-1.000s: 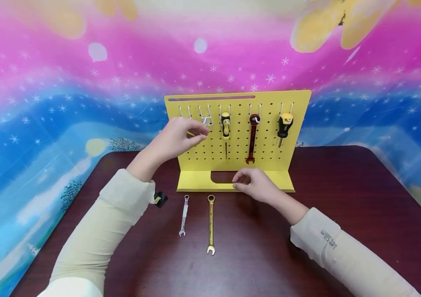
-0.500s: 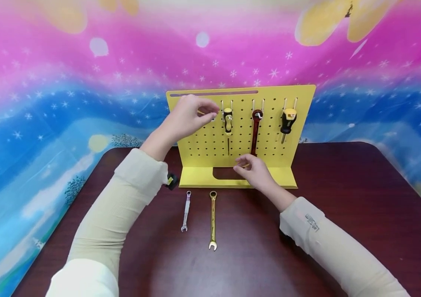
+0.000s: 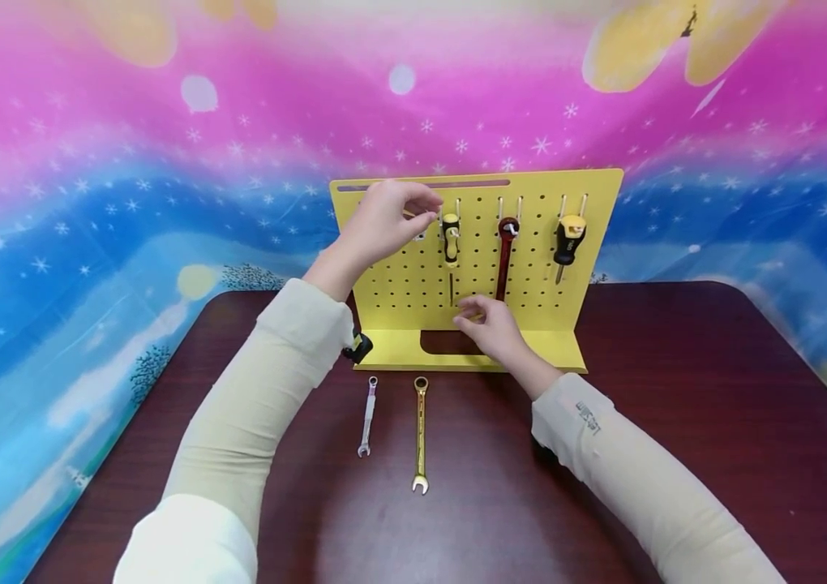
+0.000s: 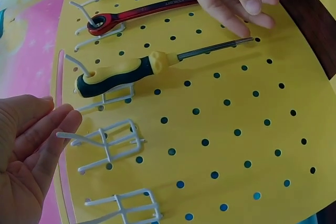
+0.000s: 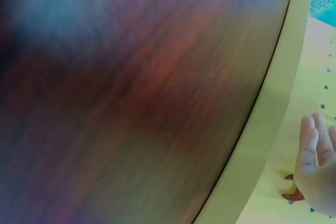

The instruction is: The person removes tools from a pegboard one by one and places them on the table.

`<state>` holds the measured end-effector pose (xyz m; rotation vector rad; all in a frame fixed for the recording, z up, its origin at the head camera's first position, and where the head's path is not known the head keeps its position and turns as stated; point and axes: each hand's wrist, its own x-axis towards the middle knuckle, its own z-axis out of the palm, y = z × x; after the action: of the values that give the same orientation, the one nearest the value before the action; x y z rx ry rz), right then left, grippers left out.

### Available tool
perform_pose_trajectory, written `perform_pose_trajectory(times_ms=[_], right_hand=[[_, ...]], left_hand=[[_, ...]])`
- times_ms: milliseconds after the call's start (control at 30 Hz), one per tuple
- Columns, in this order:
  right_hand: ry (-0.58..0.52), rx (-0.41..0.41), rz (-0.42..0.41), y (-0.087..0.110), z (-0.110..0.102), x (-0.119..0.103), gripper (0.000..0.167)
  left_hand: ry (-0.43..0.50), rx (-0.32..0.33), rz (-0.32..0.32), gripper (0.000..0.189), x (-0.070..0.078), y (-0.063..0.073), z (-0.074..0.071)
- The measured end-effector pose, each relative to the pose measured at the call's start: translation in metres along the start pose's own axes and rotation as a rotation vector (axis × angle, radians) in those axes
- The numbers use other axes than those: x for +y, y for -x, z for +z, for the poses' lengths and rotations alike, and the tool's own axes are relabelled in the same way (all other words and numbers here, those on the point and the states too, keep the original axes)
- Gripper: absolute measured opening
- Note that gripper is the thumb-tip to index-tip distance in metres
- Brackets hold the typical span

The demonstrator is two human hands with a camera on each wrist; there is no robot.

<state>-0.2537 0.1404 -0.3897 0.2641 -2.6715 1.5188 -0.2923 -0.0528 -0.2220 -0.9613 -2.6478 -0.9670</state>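
My left hand (image 3: 395, 215) is raised at the top of the yellow pegboard (image 3: 413, 284), holding nothing. In the left wrist view its loosely bent fingers lie beside a bare white hook (image 4: 110, 145) and the handle of a yellow-and-black screwdriver (image 4: 121, 74). That screwdriver hangs from a hook, its shaft pointing down. My right hand (image 3: 494, 328) is lower on the board, near the screwdriver's tip and in front of the lower end of a red wrench (image 3: 505, 251). Its fingers are loosely bent around nothing. Whether it touches the tip I cannot tell.
A stubby screwdriver (image 3: 569, 239) hangs at the board's right. On the dark table (image 3: 647, 405) lie a small silver wrench (image 3: 367, 418) and a longer gold wrench (image 3: 421, 434). The left wrist view shows another bare hook (image 4: 126, 205).
My left hand has moved up and right, toward the hanging screwdriver. The right hand has risen in front of the board. The tools stay where they were.
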Motion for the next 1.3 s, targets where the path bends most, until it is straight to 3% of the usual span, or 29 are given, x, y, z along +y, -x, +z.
perform_pose_trajectory(times_ms=[700, 1300], right_hand=[[-0.021, 0.030, 0.028, -0.015, 0.008, 0.002, 0.027], [-0.029, -0.018, -0.008, -0.014, 0.012, 0.001, 0.021]], left_hand=[[0.011, -0.015, -0.016, 0.027, -0.002, -0.011, 0.012], [0.013, 0.012, -0.027, 0.024, -0.004, -0.012, 0.016]])
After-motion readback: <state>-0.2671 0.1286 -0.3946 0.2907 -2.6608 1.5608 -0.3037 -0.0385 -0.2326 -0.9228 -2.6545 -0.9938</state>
